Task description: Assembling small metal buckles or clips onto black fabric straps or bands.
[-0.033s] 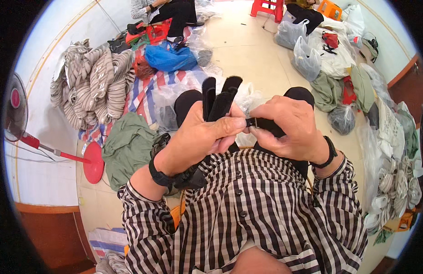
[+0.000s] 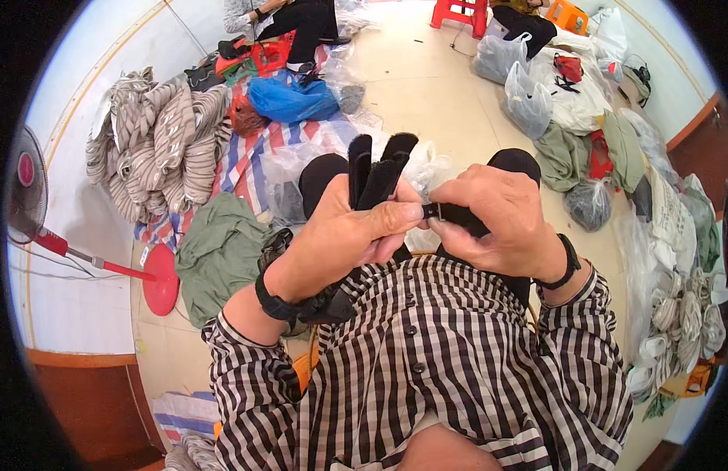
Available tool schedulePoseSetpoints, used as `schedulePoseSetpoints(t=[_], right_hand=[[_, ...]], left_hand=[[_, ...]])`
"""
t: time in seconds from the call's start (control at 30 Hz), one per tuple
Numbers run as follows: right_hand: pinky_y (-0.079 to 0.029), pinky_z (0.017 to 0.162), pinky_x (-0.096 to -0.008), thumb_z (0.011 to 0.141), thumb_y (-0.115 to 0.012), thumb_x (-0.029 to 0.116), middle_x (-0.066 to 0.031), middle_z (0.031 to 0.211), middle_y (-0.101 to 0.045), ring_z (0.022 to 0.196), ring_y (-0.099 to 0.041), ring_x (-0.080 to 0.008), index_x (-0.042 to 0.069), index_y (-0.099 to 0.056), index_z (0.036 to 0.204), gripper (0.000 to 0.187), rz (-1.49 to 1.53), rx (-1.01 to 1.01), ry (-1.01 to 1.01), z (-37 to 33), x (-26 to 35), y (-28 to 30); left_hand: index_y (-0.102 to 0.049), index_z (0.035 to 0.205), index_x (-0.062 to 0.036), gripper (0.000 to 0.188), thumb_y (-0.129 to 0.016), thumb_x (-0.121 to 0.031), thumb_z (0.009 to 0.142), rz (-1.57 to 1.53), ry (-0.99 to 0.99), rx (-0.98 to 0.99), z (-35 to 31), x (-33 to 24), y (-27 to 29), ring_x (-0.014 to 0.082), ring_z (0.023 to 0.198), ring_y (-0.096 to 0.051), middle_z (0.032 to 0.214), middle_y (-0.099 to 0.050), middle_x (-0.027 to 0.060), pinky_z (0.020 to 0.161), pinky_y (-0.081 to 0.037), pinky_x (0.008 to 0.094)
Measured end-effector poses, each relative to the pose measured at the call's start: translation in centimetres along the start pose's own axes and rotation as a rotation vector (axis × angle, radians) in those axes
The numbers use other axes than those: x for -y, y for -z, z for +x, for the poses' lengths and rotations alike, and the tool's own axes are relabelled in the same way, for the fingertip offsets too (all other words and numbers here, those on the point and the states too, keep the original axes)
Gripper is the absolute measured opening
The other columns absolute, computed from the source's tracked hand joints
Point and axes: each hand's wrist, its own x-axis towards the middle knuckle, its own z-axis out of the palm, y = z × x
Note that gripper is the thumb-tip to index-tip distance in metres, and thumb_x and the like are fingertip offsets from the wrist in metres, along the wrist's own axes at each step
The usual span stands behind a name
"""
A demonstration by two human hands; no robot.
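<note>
In my left hand (image 2: pixel 344 239), black fabric straps (image 2: pixel 377 182) stand up past the curled fingers, their rounded ends pointing away from me. Its thumb and forefinger also pinch the near end of a small dark buckle-like piece (image 2: pixel 432 211). A black strap (image 2: pixel 464 219) runs from that piece into my right hand (image 2: pixel 505 216), whose thumb and fingers are closed around it. Both hands meet in front of my checked shirt, above my lap. How the strap joins the small piece is too fine to make out.
Striped bundles (image 2: pixel 156 149), a blue plastic bag (image 2: pixel 293 97) and green cloth (image 2: pixel 223 255) lie at left, near a red-based fan (image 2: pixel 160 280). Bagged goods (image 2: pixel 527 102) line the right side. Two other people sit at the far end, by a red stool (image 2: pixel 460 14).
</note>
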Motion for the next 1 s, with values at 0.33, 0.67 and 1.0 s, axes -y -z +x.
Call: schedulePoseSetpoints(t=[0.33,0.67,1.0], right_hand=[[-0.044,0.052,-0.0321,0.063,-0.069,0.002,-0.0096,0.070,-0.057,0.059,-0.056,-0.0248,0.002,-0.058,0.088,0.027,0.077,0.063,-0.049,0.1,0.2,0.3],[-0.044,0.053,-0.0286,0.063,-0.067,-0.001,-0.0107,0.071,-0.059,0.059,-0.058,-0.0235,0.000,-0.057,0.088,0.027,0.160,0.002,-0.083,-0.8,0.4,-0.3],[-0.047,0.056,-0.0295,0.064,-0.071,0.002,-0.0129,0.076,-0.062,0.061,-0.060,-0.0247,-0.002,-0.057,0.091,0.031,0.157,0.096,-0.096,-2.4,1.3,-0.4]], left_hand=[[-0.059,0.082,-0.0022,0.015,-0.061,-0.017,0.083,-0.020,0.005,0.048,0.0,-0.3,0.5,0.0047,0.042,-0.039,0.052,-0.046,-0.0016,0.040,-0.028,0.0197],[-0.056,0.087,-0.0026,0.016,-0.063,-0.017,0.083,0.048,-0.028,0.035,-0.5,0.0,0.1,0.0044,0.040,-0.038,0.053,-0.046,-0.0020,0.037,-0.025,0.0198],[-0.055,0.093,-0.0025,0.015,-0.061,-0.014,0.086,-0.025,-0.015,0.122,-1.5,1.6,0.5,0.0044,0.044,-0.042,0.056,-0.049,-0.0009,0.041,-0.033,0.0199]])
